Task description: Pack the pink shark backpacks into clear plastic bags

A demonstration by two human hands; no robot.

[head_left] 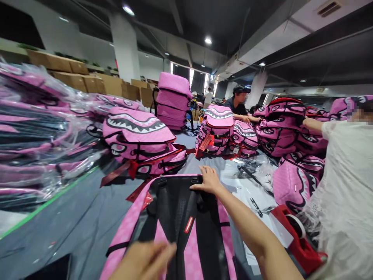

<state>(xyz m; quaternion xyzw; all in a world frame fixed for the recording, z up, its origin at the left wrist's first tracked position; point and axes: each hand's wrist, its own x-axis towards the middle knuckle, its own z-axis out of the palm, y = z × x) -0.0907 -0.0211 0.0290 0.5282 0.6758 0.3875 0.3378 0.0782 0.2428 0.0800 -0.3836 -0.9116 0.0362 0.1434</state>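
A pink backpack (186,229) lies back-side up on the grey table (78,221) in front of me, its black shoulder straps facing me. My right hand (207,179) rests on the top edge of the backpack near the carry handle, fingers curled over it. My left hand (145,259) is blurred at the bottom of the view, lying flat on the lower part of the straps.
Stacks of pink shark-mouth backpacks (136,140) fill the table ahead and to the right. Bagged backpacks in clear plastic (32,128) pile up on the left. A red tape dispenser (297,233) and scissors (256,207) lie to the right. Two people work at the right and far side.
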